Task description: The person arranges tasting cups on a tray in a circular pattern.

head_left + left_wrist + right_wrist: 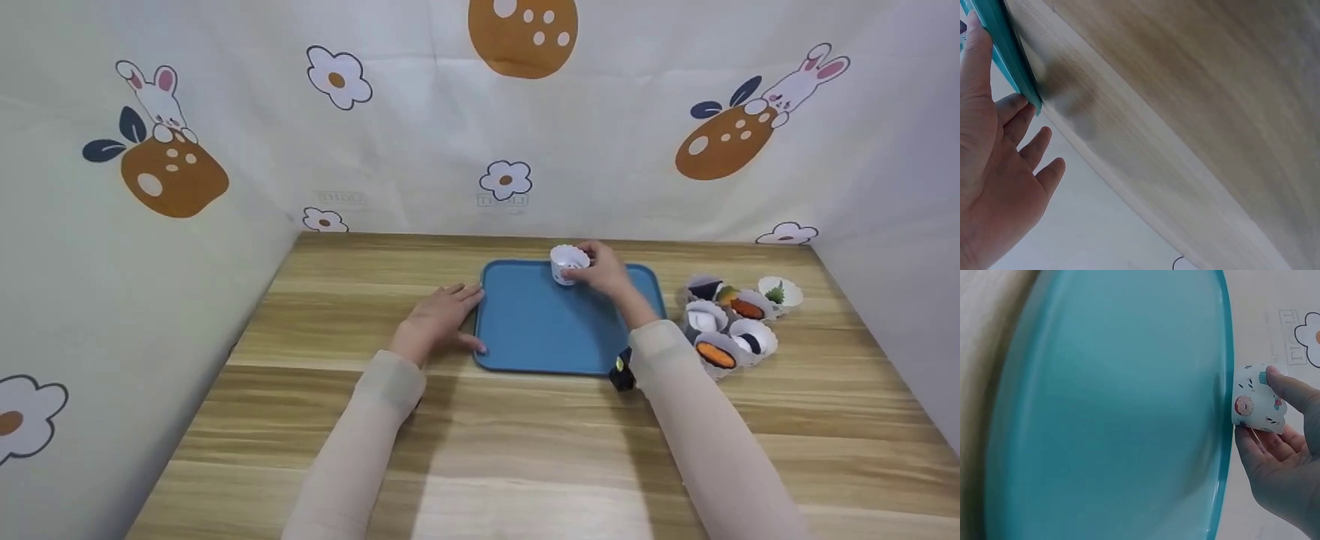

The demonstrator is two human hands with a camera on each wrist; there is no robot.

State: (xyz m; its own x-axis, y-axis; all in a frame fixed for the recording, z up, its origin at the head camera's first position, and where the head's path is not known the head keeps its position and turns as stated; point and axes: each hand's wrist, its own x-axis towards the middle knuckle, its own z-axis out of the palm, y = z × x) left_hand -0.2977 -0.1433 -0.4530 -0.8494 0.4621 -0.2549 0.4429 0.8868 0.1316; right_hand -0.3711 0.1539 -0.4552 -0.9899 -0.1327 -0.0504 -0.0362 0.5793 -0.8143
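A blue rectangular tray [544, 322] lies on the wooden table. My left hand [435, 319] rests at its left edge, fingers stretched out and spread, with thumb and forefinger touching the rim. At the back of the tray, my right hand [606, 271] pinches a white paper baking cup [566, 259] between thumb and fingers. The cup has a scalloped rim and stands upright. In the right wrist view, printed doughnuts and small coloured marks show on the cup's side [1255, 402], close by the tray's rim [1229, 382].
Right of the tray several similar paper cups stand grouped, holding small food pieces, among them an orange oval piece [716, 355], a red piece [747, 309] and a green leaf [777, 292]. A small black object [622, 371] shows beside the right sleeve. Patterned cloth walls [420, 150] enclose the table.
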